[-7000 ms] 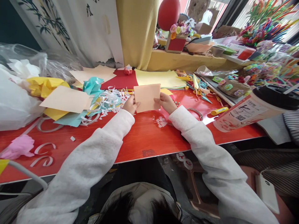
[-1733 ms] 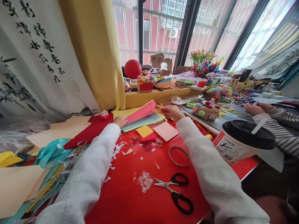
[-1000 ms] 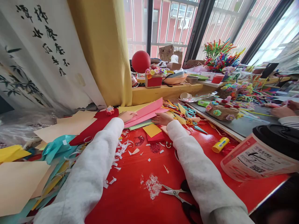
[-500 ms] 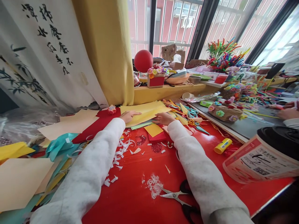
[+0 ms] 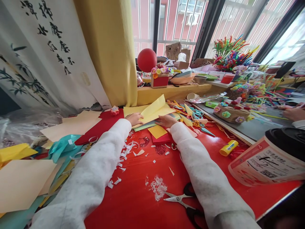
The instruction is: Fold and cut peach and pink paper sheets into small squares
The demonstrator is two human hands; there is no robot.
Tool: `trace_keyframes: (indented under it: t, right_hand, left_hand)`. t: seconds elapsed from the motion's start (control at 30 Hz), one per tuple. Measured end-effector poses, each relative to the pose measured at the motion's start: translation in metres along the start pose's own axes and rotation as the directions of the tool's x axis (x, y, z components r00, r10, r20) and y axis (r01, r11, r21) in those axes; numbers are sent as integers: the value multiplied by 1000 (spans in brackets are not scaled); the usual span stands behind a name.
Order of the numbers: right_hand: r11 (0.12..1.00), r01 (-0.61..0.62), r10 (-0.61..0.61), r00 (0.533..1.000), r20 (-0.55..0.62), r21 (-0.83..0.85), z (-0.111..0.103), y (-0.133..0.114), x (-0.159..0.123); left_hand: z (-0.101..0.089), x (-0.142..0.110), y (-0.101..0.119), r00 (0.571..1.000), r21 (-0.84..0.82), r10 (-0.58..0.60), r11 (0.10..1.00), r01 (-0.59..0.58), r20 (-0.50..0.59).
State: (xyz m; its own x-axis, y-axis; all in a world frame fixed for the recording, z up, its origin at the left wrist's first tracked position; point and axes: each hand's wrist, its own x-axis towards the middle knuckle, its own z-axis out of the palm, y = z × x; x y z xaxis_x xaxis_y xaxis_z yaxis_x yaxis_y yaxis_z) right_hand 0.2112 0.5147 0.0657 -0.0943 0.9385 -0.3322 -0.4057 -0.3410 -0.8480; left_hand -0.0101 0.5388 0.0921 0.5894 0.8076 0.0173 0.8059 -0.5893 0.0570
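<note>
I seem to be leafing through the coloured-paper stack (image 5: 143, 126). My left hand (image 5: 134, 119) pinches a yellow sheet (image 5: 153, 107), tilted up beyond its fingertips; my right hand (image 5: 167, 121) touches the stack, fingers together, grip unclear. Next probably calls for separating one sheet.

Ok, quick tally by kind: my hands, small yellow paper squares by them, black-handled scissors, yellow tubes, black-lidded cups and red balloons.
Your hands: 2, left hand and right hand
Small yellow paper square: 1
Black-handled scissors: 1
Yellow tube: 1
Black-lidded cup: 1
Red balloon: 1
Total: 7
</note>
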Motion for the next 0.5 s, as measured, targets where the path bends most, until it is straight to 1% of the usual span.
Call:
trace_keyframes:
  t: [0.2, 0.37, 0.5]
  right_hand:
    - [1000, 15, -15, 1000, 19, -5, -1, -1, -2]
    - [1000, 18, -17, 1000, 22, -18, -1, -1, -1]
    - [1000, 19, -19, 1000, 5, -22, -2, 1, 2]
  left_hand:
    - [0, 5, -5, 998, -21, 3, 1000, -1, 66]
    - [0, 4, -10, 997, -33, -5, 999, 8, 79]
    - [2, -2, -8, 997, -23, -14, 1000, 15, 77]
